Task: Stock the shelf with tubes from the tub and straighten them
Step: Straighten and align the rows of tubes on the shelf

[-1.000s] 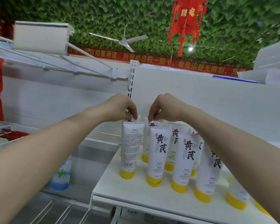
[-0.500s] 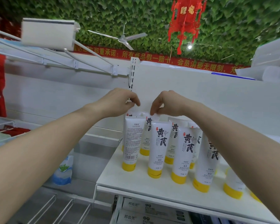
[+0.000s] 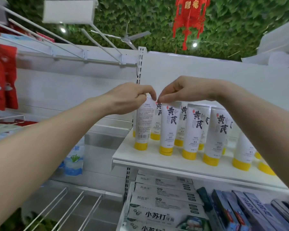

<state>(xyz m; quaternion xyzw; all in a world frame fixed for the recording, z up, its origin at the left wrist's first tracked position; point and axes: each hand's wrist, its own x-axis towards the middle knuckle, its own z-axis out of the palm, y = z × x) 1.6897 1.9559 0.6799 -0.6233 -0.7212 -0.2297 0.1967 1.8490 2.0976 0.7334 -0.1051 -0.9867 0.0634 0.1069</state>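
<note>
In the head view your left hand (image 3: 128, 97) pinches the crimped top of the back-facing white plastic tube with yellow cap (image 3: 143, 124) at the white shelf's (image 3: 157, 161) nine o'clock end, your right hand (image 3: 182, 90) pinching its neighbour (image 3: 168, 127) — light, squashy, tippy, so steer from the stiff crimp.

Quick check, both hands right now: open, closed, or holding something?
Left hand: pinching the top of the back-facing tube.
Right hand: pinching the top of the front tube beside it.
</note>
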